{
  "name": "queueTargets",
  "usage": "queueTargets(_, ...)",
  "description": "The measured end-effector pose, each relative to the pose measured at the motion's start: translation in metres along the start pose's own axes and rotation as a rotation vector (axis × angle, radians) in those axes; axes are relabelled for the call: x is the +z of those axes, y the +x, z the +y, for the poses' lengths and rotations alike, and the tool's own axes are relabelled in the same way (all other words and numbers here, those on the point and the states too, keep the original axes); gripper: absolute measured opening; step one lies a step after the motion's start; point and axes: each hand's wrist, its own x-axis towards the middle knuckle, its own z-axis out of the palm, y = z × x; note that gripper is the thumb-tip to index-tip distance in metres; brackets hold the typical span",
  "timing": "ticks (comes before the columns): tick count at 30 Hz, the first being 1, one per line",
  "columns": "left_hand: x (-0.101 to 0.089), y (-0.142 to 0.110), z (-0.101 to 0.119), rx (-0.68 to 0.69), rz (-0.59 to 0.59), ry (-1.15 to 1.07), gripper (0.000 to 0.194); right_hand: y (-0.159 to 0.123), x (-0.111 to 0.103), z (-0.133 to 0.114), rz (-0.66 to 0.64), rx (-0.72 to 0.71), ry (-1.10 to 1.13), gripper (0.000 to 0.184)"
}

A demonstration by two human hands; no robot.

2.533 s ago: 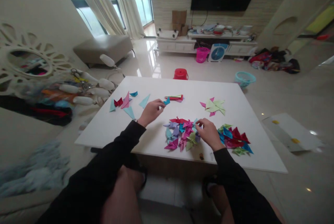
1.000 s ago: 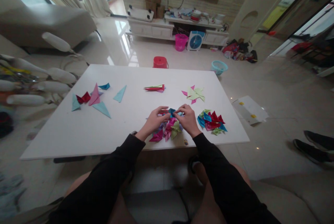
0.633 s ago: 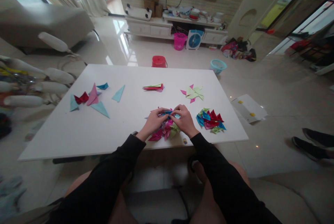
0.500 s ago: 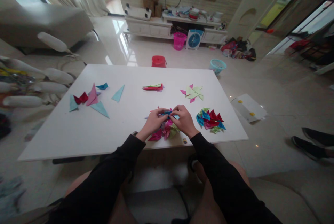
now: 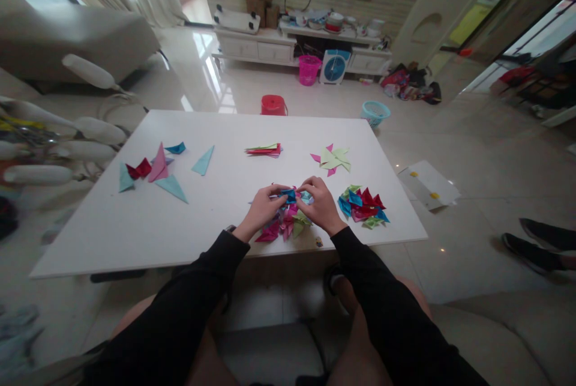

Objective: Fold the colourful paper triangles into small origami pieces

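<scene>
A small piece of blue folded paper [image 5: 288, 196] is held up above the pile of colourful folded paper cranes [image 5: 287, 222]. My left hand [image 5: 265, 207] pinches its left end between thumb and fingers. At its right end, the thumb and forefinger of my right hand [image 5: 318, 203] close on the edge. Both hands and the blue paper hide part of the pile, which shows magenta, green and light blue pieces. To the right of my right hand lies another heap of folded paper [image 5: 366, 206] in red, blue and green.
On the white table [image 5: 216, 230], several folded pieces, among them a pink one [image 5: 159, 165], lie at the left. A stack of folded paper strips [image 5: 263, 150] lies toward the back. Green and pink pieces [image 5: 333, 159] lie back right. A red bucket [image 5: 273, 105] stands behind the table.
My left hand came from the table's far middle with the blue paper to meet my right hand over the pile. In the last half second, the right fingers shifted slightly, showing more blue paper.
</scene>
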Motion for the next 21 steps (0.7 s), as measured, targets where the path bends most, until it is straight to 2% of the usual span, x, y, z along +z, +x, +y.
queueTargets(5, 0.0007, 0.0006, -0.0007, 0.014, -0.027, 0.024, 0.032, -0.0007, 0.0014, -0.0015, -0.065, -0.048, -0.056, 0.012)
queueTargets(10, 0.0025, -0.0013, 0.0023, 0.027, -0.036, 0.037, 0.03, 0.0002, 0.0045, -0.0007, -0.071, -0.053, -0.079, 0.007)
queueTargets(21, 0.0027, -0.0021, 0.0026, 0.046, -0.039, 0.027, 0.029, 0.0002, 0.0061, -0.0018, -0.093, -0.054, -0.127, 0.009)
